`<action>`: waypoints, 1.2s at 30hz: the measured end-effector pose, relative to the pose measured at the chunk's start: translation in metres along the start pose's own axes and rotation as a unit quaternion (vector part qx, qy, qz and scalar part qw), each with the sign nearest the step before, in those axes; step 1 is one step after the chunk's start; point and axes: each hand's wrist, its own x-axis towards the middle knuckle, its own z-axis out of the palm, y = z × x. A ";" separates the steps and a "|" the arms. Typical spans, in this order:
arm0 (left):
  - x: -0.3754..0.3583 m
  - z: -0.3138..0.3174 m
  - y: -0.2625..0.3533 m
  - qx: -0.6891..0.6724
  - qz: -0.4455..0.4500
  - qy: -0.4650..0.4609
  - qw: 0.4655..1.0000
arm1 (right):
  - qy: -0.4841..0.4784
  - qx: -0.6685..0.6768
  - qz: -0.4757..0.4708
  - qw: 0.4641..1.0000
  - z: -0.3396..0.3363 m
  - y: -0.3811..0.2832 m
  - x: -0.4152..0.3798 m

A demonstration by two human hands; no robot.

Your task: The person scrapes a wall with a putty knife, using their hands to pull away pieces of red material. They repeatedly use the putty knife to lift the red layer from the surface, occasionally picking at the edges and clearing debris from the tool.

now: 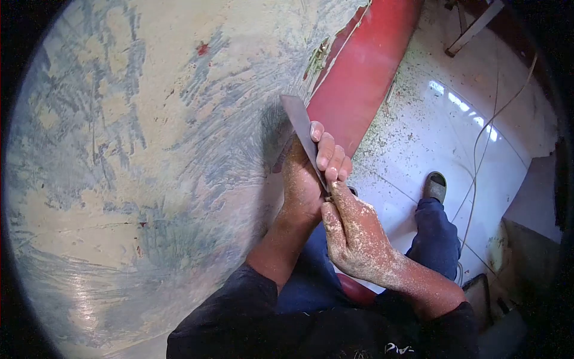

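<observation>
Blade: the flat blade point(303, 134) lies between your hands, beside the streaked surface.
Right hand: your right hand point(366, 234), dusty, closes around the blade's lower end, likely for control.
Left hand: your left hand point(304, 186) lies against the blade, apparently bracing it; clamped or loose, cannot tell.
Surface: streaked surface point(143, 131), patchy cream and grey, meets a red strip point(366, 72).
Room: crumbs point(385, 122) on glossy tiles point(439, 134); loose cable point(476, 158).
</observation>
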 end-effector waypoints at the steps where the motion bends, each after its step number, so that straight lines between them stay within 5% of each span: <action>1: 0.000 -0.001 -0.001 0.005 0.003 0.006 1.000 | -0.002 0.003 0.004 1.000 -0.001 0.001 -0.001; 5: 0.002 -0.004 -0.006 -0.019 0.009 0.044 0.999 | -0.039 0.078 0.093 0.992 -0.011 -0.004 -0.001; 9: -0.002 -0.007 -0.004 -0.036 0.002 0.018 0.999 | 0.017 0.065 0.008 0.998 0.001 0.007 -0.012; 19: -0.008 0.003 -0.011 0.059 -0.001 0.119 0.991 | 0.018 0.051 0.018 0.998 0.000 0.015 -0.013; 25: 0.009 -0.009 0.002 0.022 -0.026 0.064 0.997 | 0.004 0.040 0.003 0.999 -0.010 0.017 0.007; 31: 0.006 0.012 -0.021 0.042 0.064 0.083 0.994 | 0.014 0.023 -0.054 0.998 -0.029 0.016 0.000; 36: 0.008 0.014 -0.031 0.018 0.102 0.102 0.989 | -0.056 0.012 0.026 0.998 -0.048 0.007 0.006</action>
